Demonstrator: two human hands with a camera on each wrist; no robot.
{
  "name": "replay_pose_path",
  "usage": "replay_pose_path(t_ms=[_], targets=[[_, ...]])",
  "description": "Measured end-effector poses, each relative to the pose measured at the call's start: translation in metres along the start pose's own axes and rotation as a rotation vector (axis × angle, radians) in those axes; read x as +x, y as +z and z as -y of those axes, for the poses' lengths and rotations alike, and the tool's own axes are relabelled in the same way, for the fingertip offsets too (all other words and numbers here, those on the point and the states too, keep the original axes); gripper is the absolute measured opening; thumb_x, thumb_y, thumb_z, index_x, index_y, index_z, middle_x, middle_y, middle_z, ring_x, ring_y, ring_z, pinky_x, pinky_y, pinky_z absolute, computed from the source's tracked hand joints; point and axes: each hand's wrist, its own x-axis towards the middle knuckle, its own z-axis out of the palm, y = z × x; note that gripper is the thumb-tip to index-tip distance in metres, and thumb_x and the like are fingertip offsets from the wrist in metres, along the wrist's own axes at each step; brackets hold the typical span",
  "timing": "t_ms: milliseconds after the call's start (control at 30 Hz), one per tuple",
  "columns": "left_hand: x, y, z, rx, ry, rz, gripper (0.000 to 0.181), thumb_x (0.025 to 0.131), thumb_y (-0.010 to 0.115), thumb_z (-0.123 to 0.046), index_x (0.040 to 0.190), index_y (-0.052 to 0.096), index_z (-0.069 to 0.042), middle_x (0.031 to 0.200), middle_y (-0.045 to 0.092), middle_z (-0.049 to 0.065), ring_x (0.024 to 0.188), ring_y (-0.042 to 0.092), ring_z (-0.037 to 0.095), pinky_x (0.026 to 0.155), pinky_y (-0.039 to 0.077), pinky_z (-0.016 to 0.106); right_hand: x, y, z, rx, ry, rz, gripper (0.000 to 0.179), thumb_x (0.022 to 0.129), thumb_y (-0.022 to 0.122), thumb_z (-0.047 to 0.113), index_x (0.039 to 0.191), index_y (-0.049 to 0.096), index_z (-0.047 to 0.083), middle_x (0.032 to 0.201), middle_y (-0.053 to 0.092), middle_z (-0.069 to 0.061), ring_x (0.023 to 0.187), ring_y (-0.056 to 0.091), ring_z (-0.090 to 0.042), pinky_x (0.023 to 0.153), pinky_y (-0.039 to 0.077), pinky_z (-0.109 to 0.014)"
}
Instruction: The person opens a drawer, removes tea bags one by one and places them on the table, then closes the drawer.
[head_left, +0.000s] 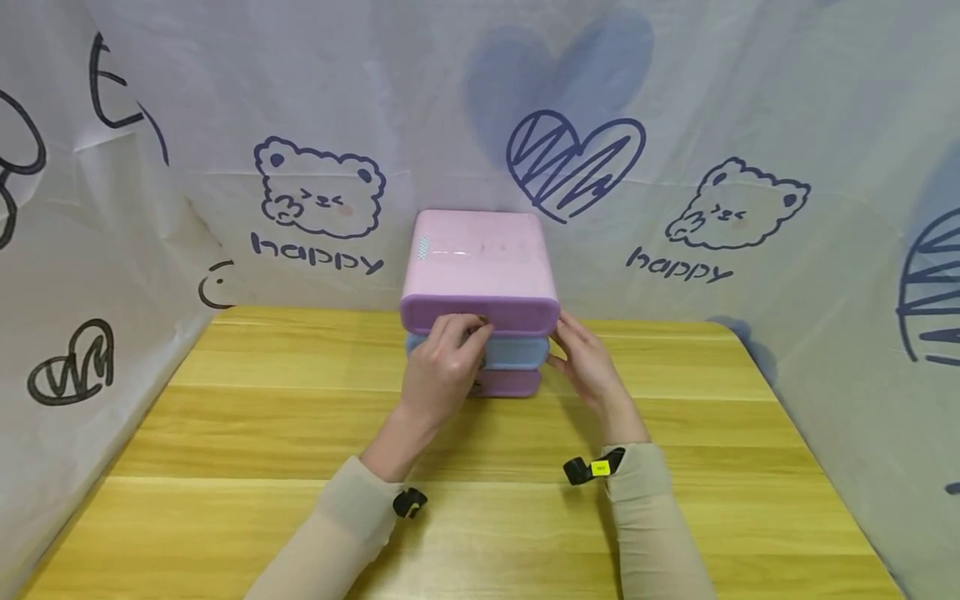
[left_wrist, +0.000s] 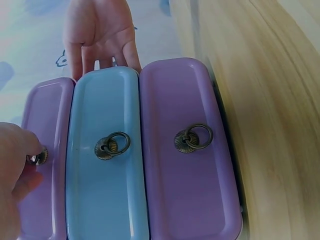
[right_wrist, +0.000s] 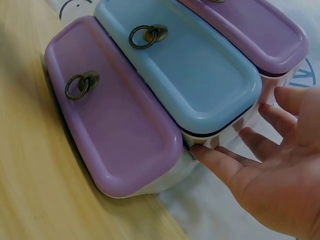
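A small three-drawer cabinet [head_left: 480, 258] with a pink top stands at the back of the table. Its top drawer [head_left: 525, 317] is purple, the middle drawer [head_left: 517, 353] light blue and the bottom drawer [head_left: 513, 383] purple. All drawer fronts look flush. My left hand [head_left: 442, 367] pinches the metal ring pull [left_wrist: 43, 156] of the top drawer between thumb and fingers. Against the cabinet's right side rest the spread fingers of my right hand [right_wrist: 275, 160]. Ring pulls on the blue drawer [left_wrist: 112, 145] and bottom purple drawer [left_wrist: 192, 138] hang free.
The cabinet's back is close to a white curtain [head_left: 450, 100] printed with hearts and bears. Under it lies a yellow wood-grain table [head_left: 300, 433]. Both wrists carry black straps with cameras [head_left: 408, 502].
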Motion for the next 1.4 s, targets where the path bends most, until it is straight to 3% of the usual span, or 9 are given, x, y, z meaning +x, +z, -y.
replay_pose_path(t_ms=[333,767,1400], targets=[[0.001,-0.002,0.002,0.001,0.026,0.003,0.021,0.085,0.074,0.006,0.103,0.079,-0.003,0.098,0.07,0.011,0.091,0.067,0.028,0.078,0.062,0.034,0.0,0.001,0.002,-0.111,-0.005,-0.069,0.052,0.112,0.044,0.023,0.161,0.036,0.009,0.165,0.037,-0.013,0.15,0.039,-0.03,0.115,0.044,-0.052],[0.002,-0.009,-0.002,-0.016,0.039,0.005,0.014,0.09,0.074,0.003,0.101,0.08,-0.002,0.095,0.069,0.011,0.087,0.068,0.027,0.072,0.063,0.032,0.0,-0.001,0.006,-0.199,-0.011,-0.037,0.053,0.113,0.043,0.029,0.162,0.036,0.013,0.163,0.04,-0.013,0.148,0.041,-0.031,0.112,0.047,-0.05],[-0.005,-0.026,-0.011,-0.026,0.094,0.02,0.015,0.092,0.072,0.003,0.103,0.08,-0.003,0.095,0.069,0.01,0.087,0.068,0.027,0.067,0.062,0.03,-0.001,-0.003,0.008,-0.22,-0.008,-0.025,0.052,0.113,0.042,0.03,0.162,0.036,0.014,0.165,0.037,-0.01,0.146,0.042,-0.029,0.111,0.048,-0.049]])
